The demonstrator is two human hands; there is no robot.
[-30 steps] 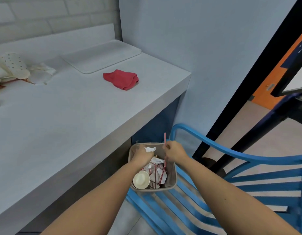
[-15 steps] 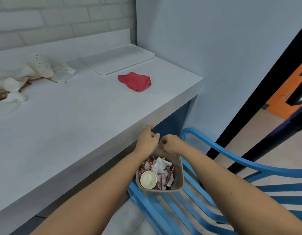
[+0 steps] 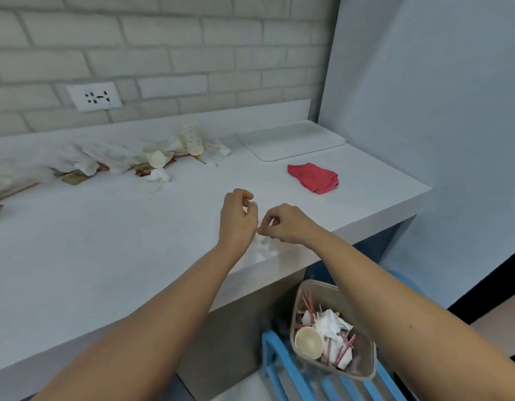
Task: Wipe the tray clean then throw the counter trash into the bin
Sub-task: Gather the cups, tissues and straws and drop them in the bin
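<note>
A white tray (image 3: pixel 291 140) lies flat well beyond the right hand (image 3: pixel 288 224), with a crumpled red cloth (image 3: pixel 313 178) between them. Crumpled napkins and paper cups (image 3: pixel 152 157) are strewn beyond the left hand (image 3: pixel 237 218). A beige bin (image 3: pixel 322 282), part-filled, stands below the right forearm.

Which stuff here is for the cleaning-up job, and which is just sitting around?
For the job:
the tray
the red cloth
the pile of paper trash
the bin

Just sitting around:
the wall socket
the blue chair

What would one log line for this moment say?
left hand: loosely curled, empty, above counter | right hand: curled, empty | trash pile: on counter | bin: part full
</note>
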